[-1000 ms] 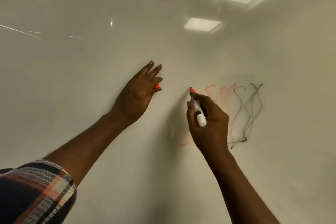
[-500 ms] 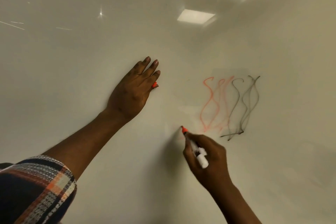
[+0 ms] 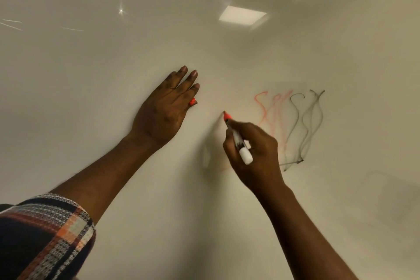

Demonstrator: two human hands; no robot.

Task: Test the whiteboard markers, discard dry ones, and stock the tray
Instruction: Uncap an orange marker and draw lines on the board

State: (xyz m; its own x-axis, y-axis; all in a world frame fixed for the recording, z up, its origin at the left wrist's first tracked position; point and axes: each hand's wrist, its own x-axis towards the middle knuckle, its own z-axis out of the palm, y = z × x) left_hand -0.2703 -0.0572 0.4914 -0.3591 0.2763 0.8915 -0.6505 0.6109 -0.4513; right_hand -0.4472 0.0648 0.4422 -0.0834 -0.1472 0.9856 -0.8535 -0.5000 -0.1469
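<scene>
The right hand (image 3: pixel 254 148) holds a marker (image 3: pixel 237 138); its label is too blurry. The left hand (image 3: pixel 166 107) lies flat, hiding most of a red cap (image 3: pixel 193 101).

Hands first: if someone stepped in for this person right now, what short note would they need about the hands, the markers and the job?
Right hand: gripping an uncapped red marker, tip at or just off the whiteboard.
Left hand: flat on the board, a small red piece, probably the cap, tucked under its fingers.
Done: red squiggles and black squiggles are already on the board.
Left: judge this red marker (its lines look faint), cap it, then keep or discard it. Tray, bin and other markers are out of view.
</scene>
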